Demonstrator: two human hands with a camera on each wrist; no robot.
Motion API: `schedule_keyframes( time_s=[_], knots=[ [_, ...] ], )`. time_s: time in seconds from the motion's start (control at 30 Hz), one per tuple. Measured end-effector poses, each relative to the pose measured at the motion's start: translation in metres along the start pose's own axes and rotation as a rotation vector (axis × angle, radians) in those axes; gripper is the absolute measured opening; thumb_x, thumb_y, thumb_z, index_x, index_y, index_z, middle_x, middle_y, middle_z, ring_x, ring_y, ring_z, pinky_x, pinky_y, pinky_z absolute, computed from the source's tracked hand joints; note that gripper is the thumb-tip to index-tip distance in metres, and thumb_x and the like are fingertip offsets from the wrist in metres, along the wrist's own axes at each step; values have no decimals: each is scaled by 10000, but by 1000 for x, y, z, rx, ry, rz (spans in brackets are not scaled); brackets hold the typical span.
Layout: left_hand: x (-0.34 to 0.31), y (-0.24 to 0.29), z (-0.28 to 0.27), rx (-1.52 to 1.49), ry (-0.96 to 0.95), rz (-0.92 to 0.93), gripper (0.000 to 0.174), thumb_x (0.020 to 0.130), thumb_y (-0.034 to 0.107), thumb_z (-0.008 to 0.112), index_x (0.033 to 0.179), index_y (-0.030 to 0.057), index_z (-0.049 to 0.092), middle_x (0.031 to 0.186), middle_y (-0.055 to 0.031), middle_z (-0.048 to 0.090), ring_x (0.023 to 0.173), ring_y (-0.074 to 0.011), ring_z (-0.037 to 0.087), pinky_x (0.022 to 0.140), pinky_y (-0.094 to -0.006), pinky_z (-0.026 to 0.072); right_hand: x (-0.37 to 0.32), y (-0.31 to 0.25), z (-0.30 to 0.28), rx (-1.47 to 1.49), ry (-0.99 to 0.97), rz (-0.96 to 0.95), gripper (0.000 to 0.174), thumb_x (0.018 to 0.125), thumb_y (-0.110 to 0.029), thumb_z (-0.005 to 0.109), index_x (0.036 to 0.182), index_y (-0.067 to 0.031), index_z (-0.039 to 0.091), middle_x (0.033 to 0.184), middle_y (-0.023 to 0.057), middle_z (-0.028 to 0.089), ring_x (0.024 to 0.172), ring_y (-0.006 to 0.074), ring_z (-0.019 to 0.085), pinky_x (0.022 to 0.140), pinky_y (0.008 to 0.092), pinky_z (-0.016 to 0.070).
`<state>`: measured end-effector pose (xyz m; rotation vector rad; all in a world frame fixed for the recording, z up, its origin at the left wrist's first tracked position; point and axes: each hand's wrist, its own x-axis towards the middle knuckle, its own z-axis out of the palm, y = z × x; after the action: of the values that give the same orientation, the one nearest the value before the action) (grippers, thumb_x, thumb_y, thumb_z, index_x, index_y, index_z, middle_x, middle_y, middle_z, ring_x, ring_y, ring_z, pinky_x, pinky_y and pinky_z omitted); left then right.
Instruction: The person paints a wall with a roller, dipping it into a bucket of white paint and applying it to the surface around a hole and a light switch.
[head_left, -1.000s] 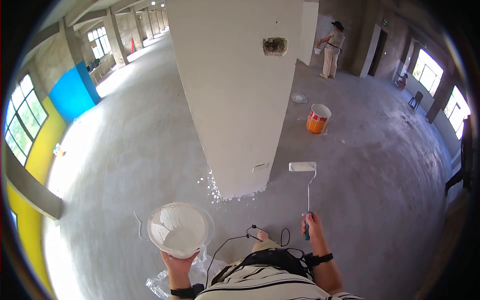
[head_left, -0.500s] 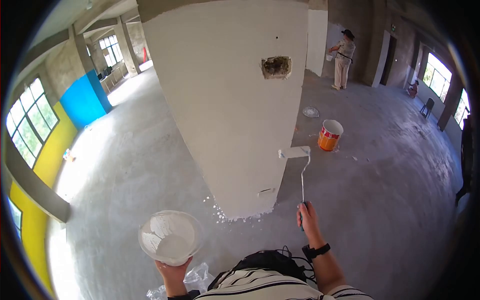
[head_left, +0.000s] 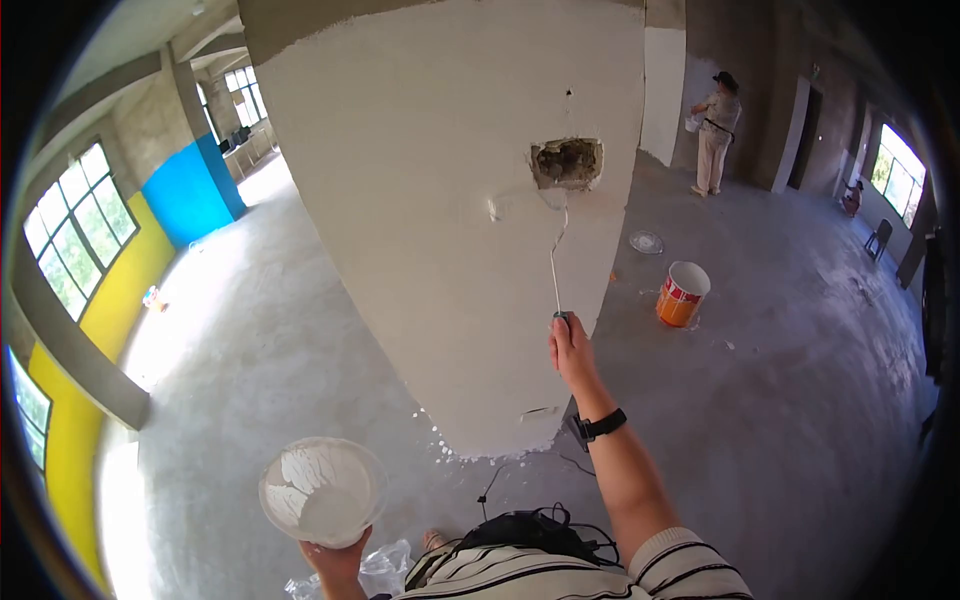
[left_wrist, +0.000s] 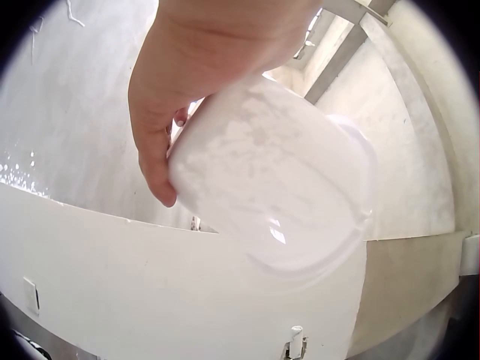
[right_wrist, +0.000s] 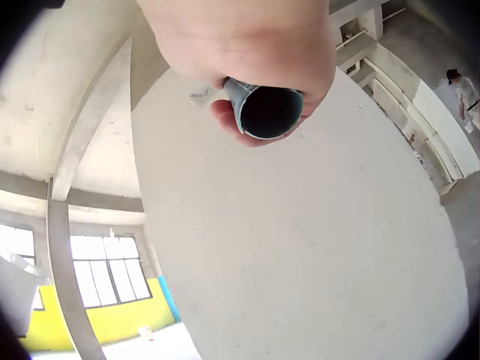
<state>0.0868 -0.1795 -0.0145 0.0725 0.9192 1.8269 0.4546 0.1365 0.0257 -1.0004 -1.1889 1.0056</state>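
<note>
My right hand (head_left: 572,350) grips the dark green handle of a paint roller (head_left: 556,260). Its pale sleeve lies against the white pillar face (head_left: 450,290), just below and left of a rough square hole (head_left: 567,163). In the right wrist view, fingers curl round the hollow handle end (right_wrist: 270,112). Low on the left, my left hand (head_left: 338,562) holds a translucent white tub (head_left: 322,490) from beneath, its mouth tipped toward the camera and white paint inside. The left wrist view shows the thumb and fingers (left_wrist: 161,176) against the tub's base.
An orange and white paint bucket (head_left: 683,295) stands right of the pillar, with a round lid (head_left: 646,242) behind it. Farther back a person (head_left: 715,135) faces the wall. Clear plastic sheeting (head_left: 380,572) and black cables (head_left: 487,490) lie near my feet.
My right hand has raised the roller from over the floor, up and left onto the pillar face. The tub has shifted slightly left and down in the head view, and the pillar looms larger.
</note>
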Motion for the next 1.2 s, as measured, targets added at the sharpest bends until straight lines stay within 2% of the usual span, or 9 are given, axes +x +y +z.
schedule_keyframes(
  time_s=[0.17,0.23,0.37,0.47,0.63,0.83,0.9,1.03,1.2],
  knots=[
    [13,6,-4,37,7,-42,635,890,622,369,1395,242,440,1409,-34,458,1276,-337,437,916,-606,394,-35,103,-9,-36,62,170,336,1011,-408,480,977,-76,524,678,-34,503,544,61,461,477,230,374],
    [18,8,-8,22,-63,-57,629,896,620,372,1392,240,440,1404,-38,464,1266,-341,457,883,-594,450,-57,148,-17,-202,87,140,298,1018,-377,458,893,-109,494,603,-23,467,416,67,404,383,237,351],
    [18,9,14,46,-5,-52,652,901,613,372,1398,196,438,1344,-98,518,1158,-380,571,784,-568,563,-101,173,-27,-234,77,317,314,1016,-371,457,860,-100,491,586,-14,462,404,82,411,366,258,350],
    [21,9,14,76,14,-113,610,910,607,371,1383,231,451,1381,-59,496,1205,-342,533,794,-564,546,-125,164,-34,-132,48,565,316,1013,-361,458,844,-96,491,577,-3,468,384,96,414,351,274,347],
    [23,5,11,86,-78,-139,601,916,584,369,1371,203,467,1369,-72,511,1182,-354,554,820,-577,539,-114,116,-30,-110,135,327,347,1015,-374,452,835,-80,495,570,-6,477,352,88,393,337,252,320],
    [13,1,19,205,-38,-48,643,906,571,397,1404,165,437,1375,-114,497,1207,-385,527,876,-585,499,-24,0,-42,-35,93,-21,359,1021,-390,453,868,-74,526,555,-25,468,384,65,409,356,232,307],
    [14,3,16,89,-23,-122,649,904,571,405,1406,159,434,1385,-117,486,1209,-388,524,873,-580,506,1,-25,-45,54,55,-80,378,1014,-434,456,915,-74,517,590,-9,455,397,67,400,377,219,319],
    [11,3,22,60,9,-128,649,907,563,412,1409,153,429,1387,-123,482,1213,-394,520,874,-590,511,26,-52,-40,69,20,-100,392,1010,-452,465,910,-75,509,596,-11,445,409,65,400,389,222,329],
    [8,1,20,41,10,-118,636,912,552,416,1404,149,439,1388,-124,481,1215,-397,518,876,-602,509,38,-32,-35,71,4,-8,375,1031,-389,431,852,-64,489,569,-10,433,385,75,386,367,242,308]
  ],
)
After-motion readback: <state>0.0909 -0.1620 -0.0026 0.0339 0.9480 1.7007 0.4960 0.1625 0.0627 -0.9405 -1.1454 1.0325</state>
